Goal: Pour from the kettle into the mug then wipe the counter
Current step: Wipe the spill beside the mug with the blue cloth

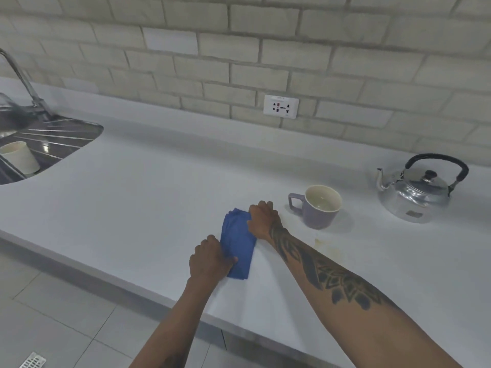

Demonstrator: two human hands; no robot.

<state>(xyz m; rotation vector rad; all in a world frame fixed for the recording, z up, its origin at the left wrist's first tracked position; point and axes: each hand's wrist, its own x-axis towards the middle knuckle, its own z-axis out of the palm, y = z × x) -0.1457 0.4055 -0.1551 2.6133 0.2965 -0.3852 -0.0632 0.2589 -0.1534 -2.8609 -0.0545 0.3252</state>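
A folded blue cloth (239,240) lies on the white counter (148,197). My left hand (210,258) grips its near end. My right hand (263,219) presses on its far right edge. Just right of that hand stands a lilac mug (318,208), handle pointing left, with liquid inside. A shiny metal kettle (417,192) with a black handle sits upright at the far right, spout toward the mug. A faint yellowish stain (328,247) marks the counter in front of the mug.
A steel sink (53,139) with a tap (24,81) is at the far left, with a cream cup (21,158) in it. A wall socket (281,106) sits on the brick backsplash. The counter's front edge (132,285) runs diagonally above a tiled floor.
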